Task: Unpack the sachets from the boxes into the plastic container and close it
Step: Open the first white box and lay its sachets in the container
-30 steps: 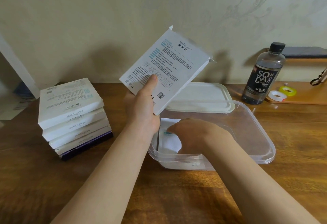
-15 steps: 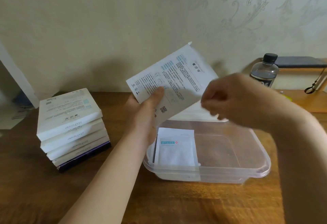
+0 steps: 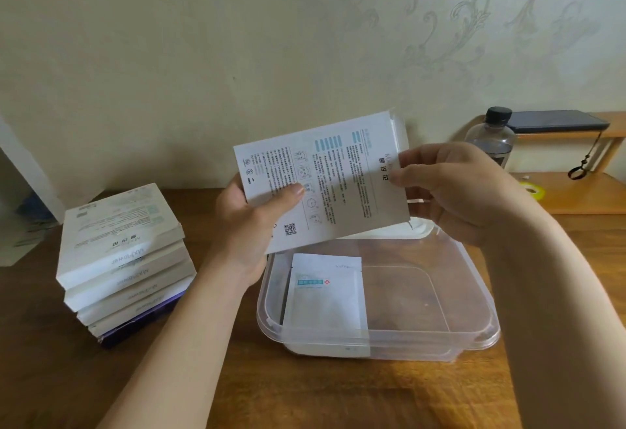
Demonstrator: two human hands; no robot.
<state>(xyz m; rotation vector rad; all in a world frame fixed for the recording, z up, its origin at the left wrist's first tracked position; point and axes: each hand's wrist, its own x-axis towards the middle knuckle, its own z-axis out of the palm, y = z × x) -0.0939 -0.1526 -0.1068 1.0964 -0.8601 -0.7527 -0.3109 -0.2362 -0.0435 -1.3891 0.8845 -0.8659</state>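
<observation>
My left hand [image 3: 252,222] grips the left end of a flat white printed box [image 3: 338,184], held tilted above the clear plastic container [image 3: 474,299]. My right hand [image 3: 454,188] holds the box's right, open end with thumb in front and fingers behind. White sachets [image 3: 325,296] lie in the left part of the container. The container's white lid [image 3: 420,228] lies behind it, mostly hidden by the box. A stack of several white boxes [image 3: 122,259] stands on the wooden table at the left.
A dark-capped clear bottle [image 3: 491,137] stands at the back right beside a low wooden shelf [image 3: 576,191] with tape rolls [image 3: 533,189]. A dark flat item [image 3: 559,121] rests on the shelf top. A wall runs behind the table [image 3: 305,394].
My right hand left the sachets in the container, rose and took hold of the box's right end. The box has swung from steeply tilted to nearly level.
</observation>
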